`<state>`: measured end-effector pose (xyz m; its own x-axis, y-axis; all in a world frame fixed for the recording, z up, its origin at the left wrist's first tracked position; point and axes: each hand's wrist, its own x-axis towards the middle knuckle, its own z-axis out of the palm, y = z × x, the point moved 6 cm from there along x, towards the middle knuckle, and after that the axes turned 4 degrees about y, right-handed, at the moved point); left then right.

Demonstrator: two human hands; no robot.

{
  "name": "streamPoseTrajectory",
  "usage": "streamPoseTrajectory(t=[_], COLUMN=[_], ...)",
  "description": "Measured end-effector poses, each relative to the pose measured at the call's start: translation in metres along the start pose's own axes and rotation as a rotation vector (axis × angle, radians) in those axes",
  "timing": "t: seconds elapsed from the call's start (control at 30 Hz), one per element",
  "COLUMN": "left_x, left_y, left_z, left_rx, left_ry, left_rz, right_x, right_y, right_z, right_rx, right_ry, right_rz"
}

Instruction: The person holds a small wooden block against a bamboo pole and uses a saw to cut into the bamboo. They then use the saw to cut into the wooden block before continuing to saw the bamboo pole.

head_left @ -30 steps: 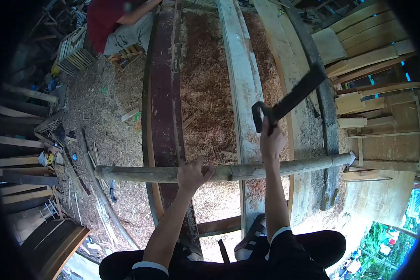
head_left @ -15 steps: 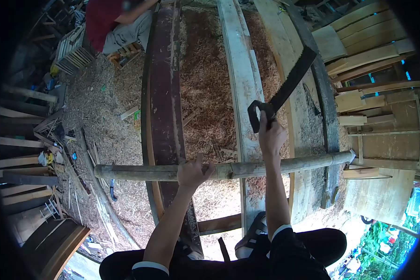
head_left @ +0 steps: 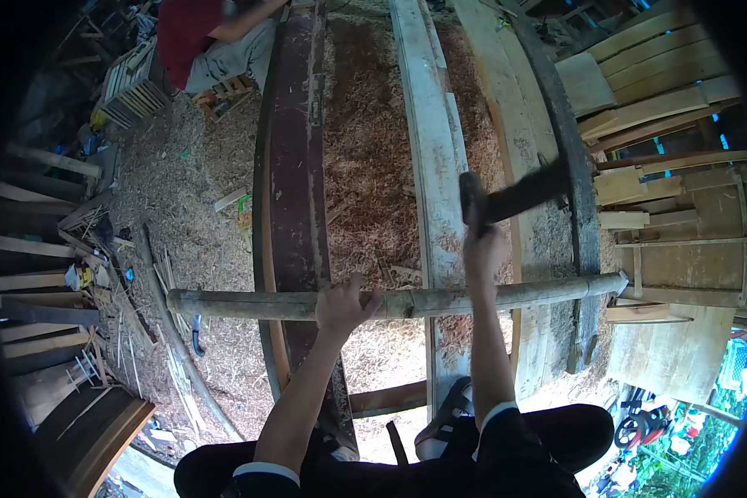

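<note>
The saw (head_left: 515,197) in the right hand (head_left: 483,253) now lies flatter across the frame than half a second ago: its blade tip, then pointing steeply toward the upper right of the frame, is swung down to the right, ending near the dark curved plank (head_left: 574,166). The blade looks blurred and foreshortened. The handle now shows narrow and edge-on instead of as an open loop. The right hand sits slightly lower in the frame.
</note>
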<state>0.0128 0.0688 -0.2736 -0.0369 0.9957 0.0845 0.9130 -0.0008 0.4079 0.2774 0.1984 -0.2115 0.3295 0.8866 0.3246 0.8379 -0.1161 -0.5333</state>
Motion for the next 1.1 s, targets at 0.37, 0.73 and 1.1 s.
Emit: streamPoseTrajectory(t=[0.37,0.73,1.1], left_x=[0.0,0.007,0.012], left_y=[-0.003,0.016,-0.015], left_z=[0.008,-0.032,-0.068], left_rx=[-0.104,-0.299,-0.725], left_ry=[-0.055,-0.05,-0.29], left_rz=[-0.018,0.039,-0.121], right_x=[-0.02,-0.027,-0.05], right_y=[-0.05,-0.06,-0.094], right_z=[-0.007,-0.158,-0.164], right_rx=[0.01,0.243,0.851], right_ry=[-0.307,-0.613,-0.744], right_rz=[-0.201,-0.127,0.084])
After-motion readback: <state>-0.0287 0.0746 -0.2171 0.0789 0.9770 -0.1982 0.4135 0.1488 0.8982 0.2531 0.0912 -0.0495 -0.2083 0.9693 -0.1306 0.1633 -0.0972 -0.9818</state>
